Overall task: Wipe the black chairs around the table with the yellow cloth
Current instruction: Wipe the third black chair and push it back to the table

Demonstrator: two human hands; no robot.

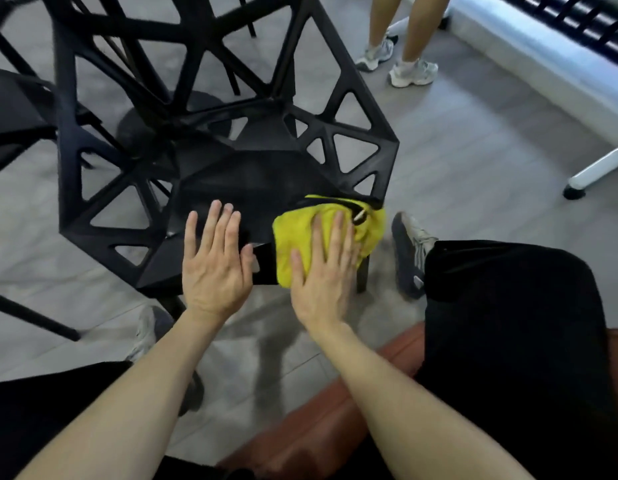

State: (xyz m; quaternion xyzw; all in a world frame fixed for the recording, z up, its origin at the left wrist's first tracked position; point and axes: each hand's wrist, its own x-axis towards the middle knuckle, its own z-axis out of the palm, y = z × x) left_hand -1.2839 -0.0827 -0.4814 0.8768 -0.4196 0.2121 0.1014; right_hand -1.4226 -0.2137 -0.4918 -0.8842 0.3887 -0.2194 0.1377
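Pressing flat, straight-fingered right hand (323, 268) on crumpled yellow cloth (330, 237) at near right corner of black plastic lattice chair (210, 140) seat, probably for wiping pressure; left hand (214, 261) spread flat, gripping nothing, on seat front, likely steadying

Both forearms are bare, no sleeves, watch or rings showing. Black shorts (508, 306) cover the thighs. Grey-and-white laced trainers (409, 251) are on the feet.
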